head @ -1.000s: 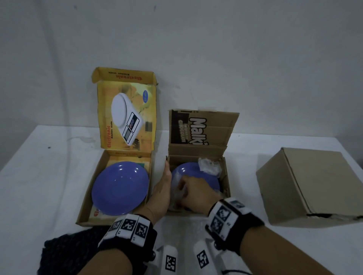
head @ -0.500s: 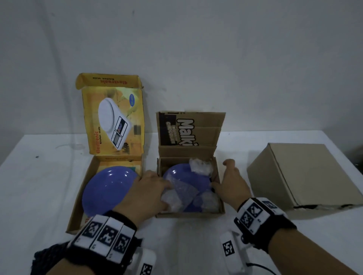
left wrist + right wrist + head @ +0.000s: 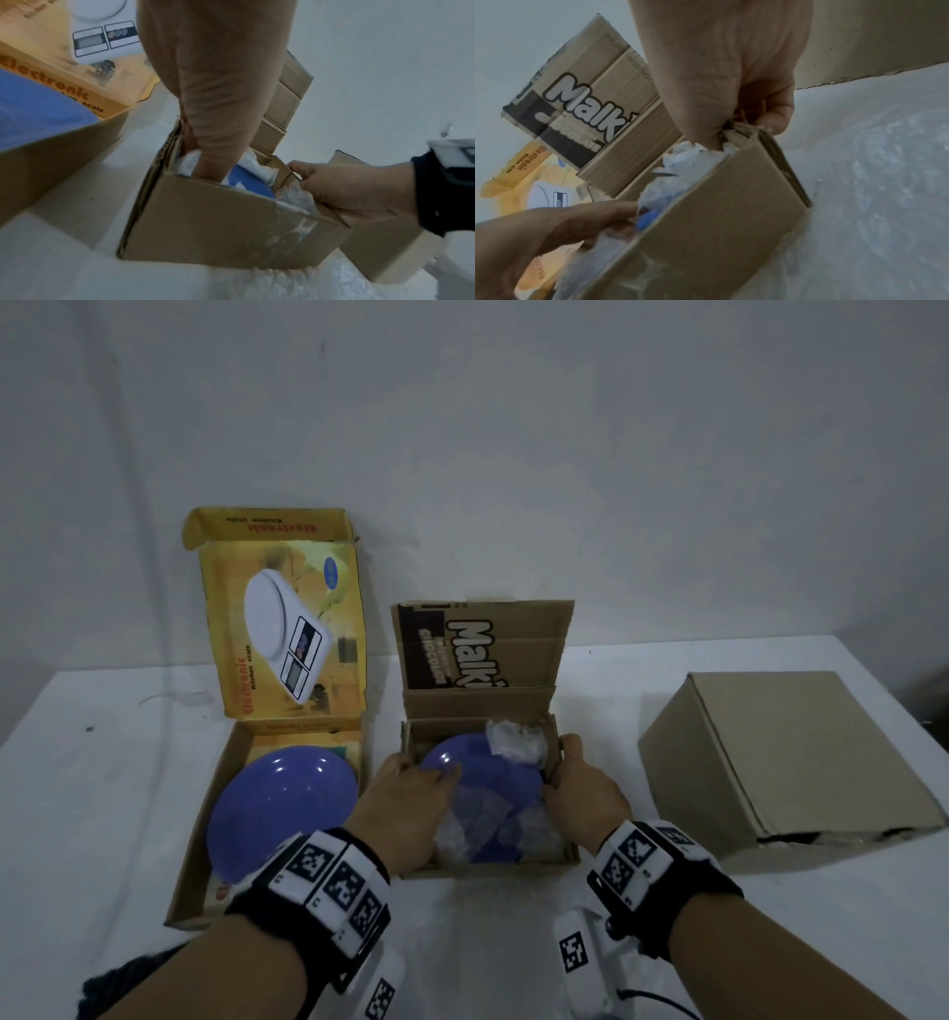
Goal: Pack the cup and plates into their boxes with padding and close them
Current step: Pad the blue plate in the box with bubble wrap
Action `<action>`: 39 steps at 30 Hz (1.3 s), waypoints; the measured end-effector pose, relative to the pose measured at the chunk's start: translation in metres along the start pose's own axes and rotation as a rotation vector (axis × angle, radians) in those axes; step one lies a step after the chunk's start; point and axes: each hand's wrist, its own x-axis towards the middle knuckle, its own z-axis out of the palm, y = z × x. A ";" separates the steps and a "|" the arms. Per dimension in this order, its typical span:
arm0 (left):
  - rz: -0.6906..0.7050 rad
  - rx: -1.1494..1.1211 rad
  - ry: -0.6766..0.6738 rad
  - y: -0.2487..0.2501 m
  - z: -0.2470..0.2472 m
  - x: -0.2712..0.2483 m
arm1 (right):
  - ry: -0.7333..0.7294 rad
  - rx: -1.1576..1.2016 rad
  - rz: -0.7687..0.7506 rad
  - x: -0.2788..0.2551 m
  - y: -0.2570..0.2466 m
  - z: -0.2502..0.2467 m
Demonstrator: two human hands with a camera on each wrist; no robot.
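Note:
The brown "Malki" box (image 3: 488, 868) stands open in front of me, lid flap (image 3: 482, 649) upright. A blue plate (image 3: 493, 773) lies in it, with clear bubble wrap (image 3: 477, 819) over its near half and a wad (image 3: 513, 737) at the back right corner. My left hand (image 3: 426, 778) reaches in from the left, straight fingers resting on plate and wrap (image 3: 187, 162). My right hand (image 3: 565, 762) pinches the box's right wall (image 3: 765, 146), thumb inside, fingers outside. A second blue plate (image 3: 282, 809) lies bare in the open yellow scale box (image 3: 205, 839) on the left.
A closed plain cardboard box (image 3: 791, 762) stands at the right on the white table (image 3: 102, 788). A dark cloth (image 3: 128, 983) lies at the near left edge. Bubble wrap sheet (image 3: 885, 182) covers the table in front of the brown box. A wall stands behind.
A second ago my right hand was pressing padding inside the brown box and my left hand stood at its left wall. Now the left hand is inside and the right grips the right wall.

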 end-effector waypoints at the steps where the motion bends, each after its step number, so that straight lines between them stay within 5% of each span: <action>1: 0.052 -0.001 0.028 0.000 0.001 -0.001 | 0.001 0.002 0.001 0.000 0.000 0.000; 5: 0.194 0.036 0.076 0.000 0.005 -0.010 | -0.016 0.032 0.013 0.000 0.000 -0.001; 11: 0.167 -0.140 -0.119 -0.008 -0.005 -0.002 | -0.032 0.004 0.005 -0.003 -0.004 -0.005; 17: 0.344 0.040 0.026 -0.004 -0.004 -0.005 | -0.049 -0.018 0.011 -0.002 -0.004 -0.006; 20: 0.258 -0.122 0.129 -0.014 0.005 -0.012 | -0.028 0.011 0.026 -0.003 0.000 -0.003; 24: 0.135 -0.269 0.040 -0.011 -0.003 -0.016 | -0.013 -0.003 0.038 -0.001 0.001 -0.001; 30: 0.003 -0.194 -0.064 -0.003 -0.019 0.002 | -0.039 0.016 0.028 -0.001 0.002 -0.002; 39: 0.073 -0.229 0.004 -0.005 -0.009 0.008 | -0.051 0.025 -0.005 0.005 0.005 -0.001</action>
